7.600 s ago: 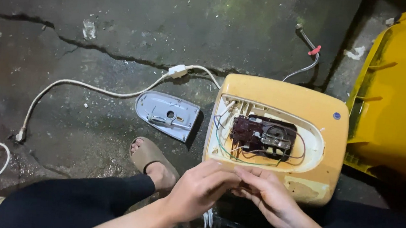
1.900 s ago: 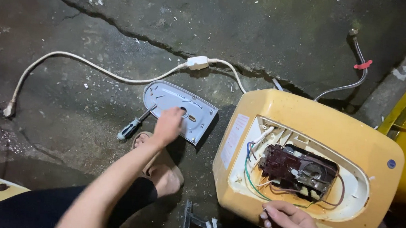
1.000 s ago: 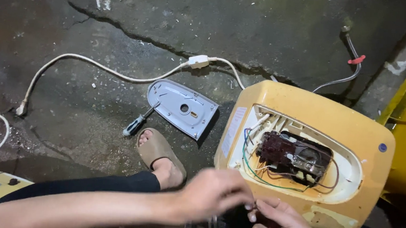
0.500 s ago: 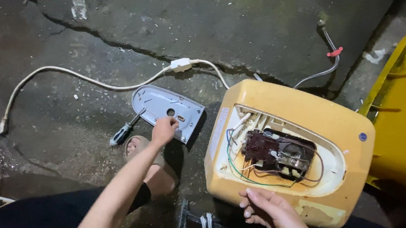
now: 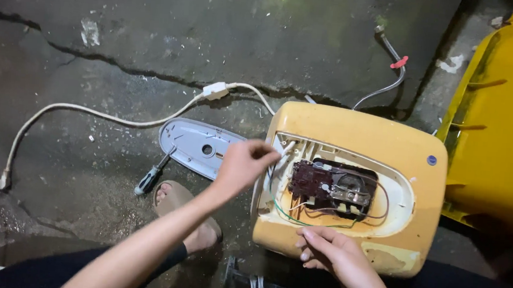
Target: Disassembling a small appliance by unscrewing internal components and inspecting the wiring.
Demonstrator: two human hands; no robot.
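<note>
A yellowed plastic appliance casing (image 5: pixel 359 133) lies on the concrete with its front opened. Inside sit a dark brown control block (image 5: pixel 331 188) and loose green, white and brown wires. My left hand (image 5: pixel 243 164) reaches across to the opening's left edge, its fingertips bunched against the white wires (image 5: pixel 285 149); I cannot tell whether they grip one. My right hand (image 5: pixel 333 254) rests with fingers spread on the casing's near rim and holds nothing. The grey cover plate (image 5: pixel 193 145) lies just left of the casing, behind my left hand.
A screwdriver (image 5: pixel 152 176) lies by the cover plate, near my sandalled foot (image 5: pixel 185 211). A white power cord (image 5: pixel 90 114) curves over the cracked floor to the left. A braided hose with a red tag (image 5: pixel 394 69) runs behind the casing. A yellow bin (image 5: pixel 505 119) stands at the right.
My left hand has left the grey cover plate and moved right to the wires at the casing's opening. My right hand stays on the near rim.
</note>
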